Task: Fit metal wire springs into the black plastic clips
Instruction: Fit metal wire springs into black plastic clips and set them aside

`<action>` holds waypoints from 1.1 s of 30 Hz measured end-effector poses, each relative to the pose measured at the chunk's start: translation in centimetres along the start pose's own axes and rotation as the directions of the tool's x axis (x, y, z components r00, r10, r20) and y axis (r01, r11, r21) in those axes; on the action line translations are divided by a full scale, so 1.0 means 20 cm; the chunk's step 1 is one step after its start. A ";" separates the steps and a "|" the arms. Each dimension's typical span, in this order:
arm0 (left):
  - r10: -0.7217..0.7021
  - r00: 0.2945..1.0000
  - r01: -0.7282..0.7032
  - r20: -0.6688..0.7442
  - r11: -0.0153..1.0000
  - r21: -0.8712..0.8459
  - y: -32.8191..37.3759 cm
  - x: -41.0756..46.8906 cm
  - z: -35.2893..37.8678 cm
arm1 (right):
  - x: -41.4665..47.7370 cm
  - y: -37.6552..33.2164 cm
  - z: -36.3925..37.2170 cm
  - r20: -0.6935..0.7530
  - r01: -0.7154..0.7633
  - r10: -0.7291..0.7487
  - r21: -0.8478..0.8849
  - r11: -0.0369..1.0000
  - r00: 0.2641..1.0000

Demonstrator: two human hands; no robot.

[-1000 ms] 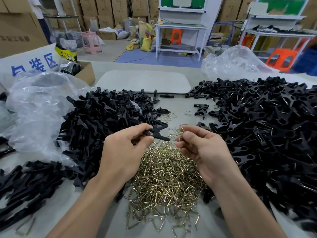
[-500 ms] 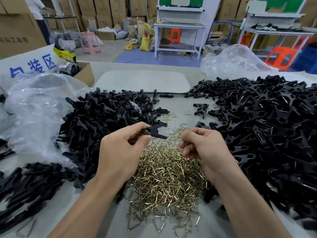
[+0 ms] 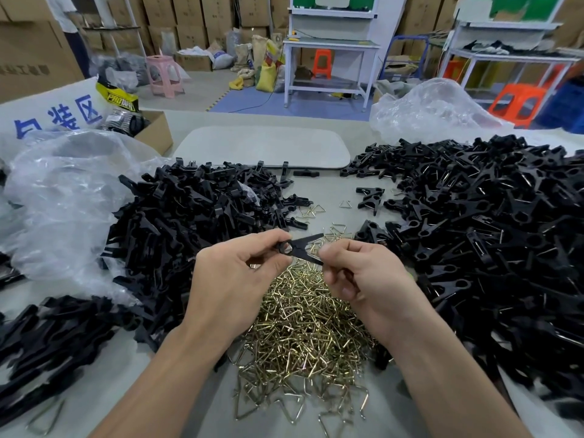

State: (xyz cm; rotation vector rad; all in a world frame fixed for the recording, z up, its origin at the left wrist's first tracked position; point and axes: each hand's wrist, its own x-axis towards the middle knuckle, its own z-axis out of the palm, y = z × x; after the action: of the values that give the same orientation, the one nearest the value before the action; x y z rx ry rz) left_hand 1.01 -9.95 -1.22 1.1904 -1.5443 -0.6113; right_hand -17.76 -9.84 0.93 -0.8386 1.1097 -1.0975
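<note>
The grey surface [image 3: 331, 197] is carrying everything. The widest spread is the right heap of black clips [image 3: 474, 232], many of them showing wire. Then comes the left heap of black clips [image 3: 189, 222], and between the forearms the brass-coloured heap of springs [image 3: 303, 327].

Above that heap, the left hand [image 3: 234, 279] is pinching the ring end of a single clip [image 3: 305, 248] between thumb and forefinger, with the clip's two legs pointing right. The right hand [image 3: 366, 279] is meeting it. Its fingers are curled and its thumb and forefinger are pressing together at the tip of the lower leg, apparently on a wire spring, though the wire itself is hidden.

Judging from this, the light pinch on the ring is the weak point, because a sideways push could be twisting the clip out of line. A half-seated spring could also snap free and fall into the heap below.
</note>
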 end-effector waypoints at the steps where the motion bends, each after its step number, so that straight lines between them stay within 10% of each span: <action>1: -0.004 1.000 0.004 -0.003 1.000 -0.003 0.00 0.00 0.00 | 0.00 0.00 0.00 0.009 0.000 0.000 0.001 1.000 1.000; 33: -0.163 0.968 0.211 0.192 0.941 -0.265 0.00 0.05 0.02 | -0.01 0.00 -0.05 0.242 -0.022 0.002 0.083 0.996 0.970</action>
State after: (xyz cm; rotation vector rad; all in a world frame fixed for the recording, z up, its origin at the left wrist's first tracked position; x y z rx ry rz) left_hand 0.68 -10.98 -0.94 1.0929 -1.4305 -1.0475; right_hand -18.79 -9.70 0.61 -0.8718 0.8573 -0.9957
